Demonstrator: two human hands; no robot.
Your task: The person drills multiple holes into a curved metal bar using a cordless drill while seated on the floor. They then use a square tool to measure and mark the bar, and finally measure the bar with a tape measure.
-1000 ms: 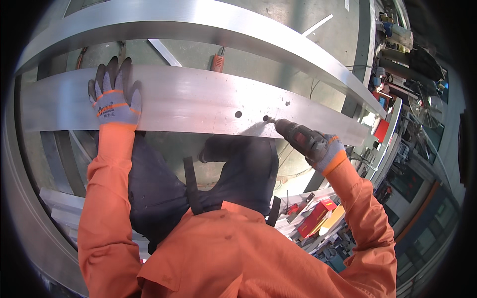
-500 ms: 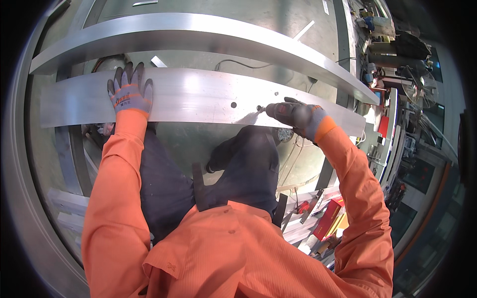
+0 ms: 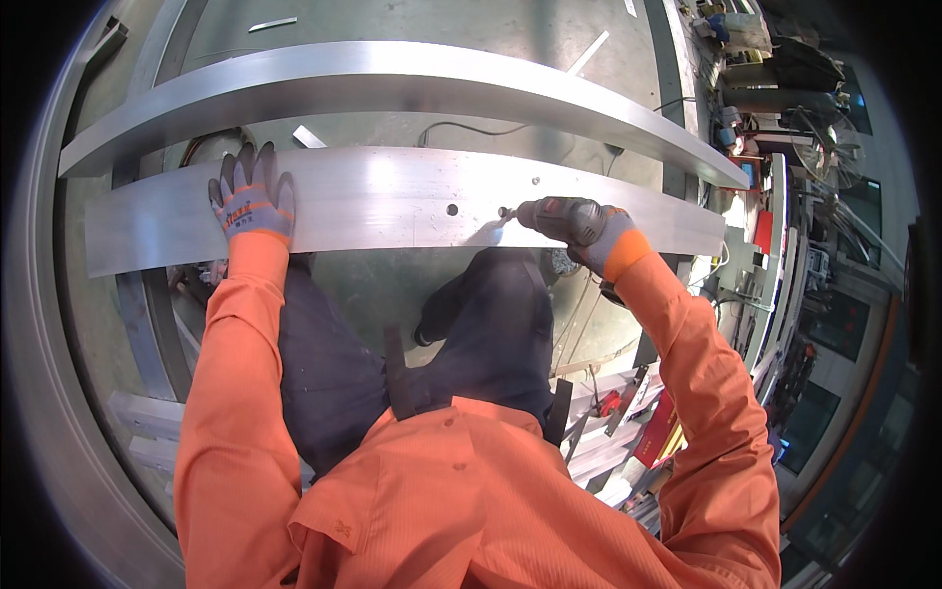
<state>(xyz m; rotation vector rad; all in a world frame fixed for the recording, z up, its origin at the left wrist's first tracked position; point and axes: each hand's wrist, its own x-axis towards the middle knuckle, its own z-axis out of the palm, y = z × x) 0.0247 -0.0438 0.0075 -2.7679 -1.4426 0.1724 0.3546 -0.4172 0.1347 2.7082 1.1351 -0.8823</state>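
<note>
Aluminium bar (image 3: 373,201) under the drill — long axis running 9 to 3 o'clock across the view.

Largest first: the flat bar lies crosswise in front of the person, parallel to a second curved aluminium rail (image 3: 392,83) at 12 o'clock, with bare floor (image 3: 412,25) beyond. The left hand (image 3: 252,201), gloved, is spread flat on the bar toward its 9 o'clock end, pinning it. The right hand (image 3: 606,240) is wrapped tight around a power drill (image 3: 559,216), which points toward 9 o'clock along the bar; its bit touches the surface just at 3 o'clock of a small drilled hole (image 3: 452,209). Another hole (image 3: 536,181) sits near the far edge. Open bar remains between the hands — clutter crowds only the 3 o'clock side.
</note>
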